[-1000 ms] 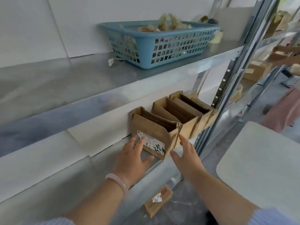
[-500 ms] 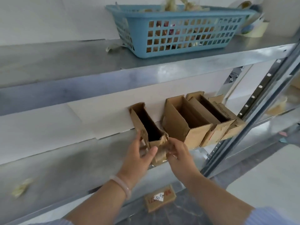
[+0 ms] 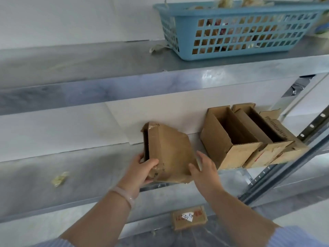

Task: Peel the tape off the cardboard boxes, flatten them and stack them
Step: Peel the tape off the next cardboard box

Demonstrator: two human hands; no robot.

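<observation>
I hold a small brown cardboard box (image 3: 169, 150) above the middle metal shelf (image 3: 80, 175), tilted with its open side to the left. My left hand (image 3: 142, 173) grips its lower left corner, thumb on the front face where torn tape remains. My right hand (image 3: 204, 170) grips the box's lower right edge. To the right, three open cardboard boxes (image 3: 231, 139) stand side by side on the same shelf.
A blue plastic basket (image 3: 240, 32) with scraps sits on the upper shelf. A crumpled tape scrap (image 3: 59, 179) lies on the middle shelf at left. A flattened labelled box (image 3: 188, 217) lies on the floor below. A slanted metal shelf post (image 3: 302, 136) stands at right.
Both hands reached the leftmost box, took hold of it, pulled it away from the row and turned it so its open side faces left. The view shifted left and closer.
</observation>
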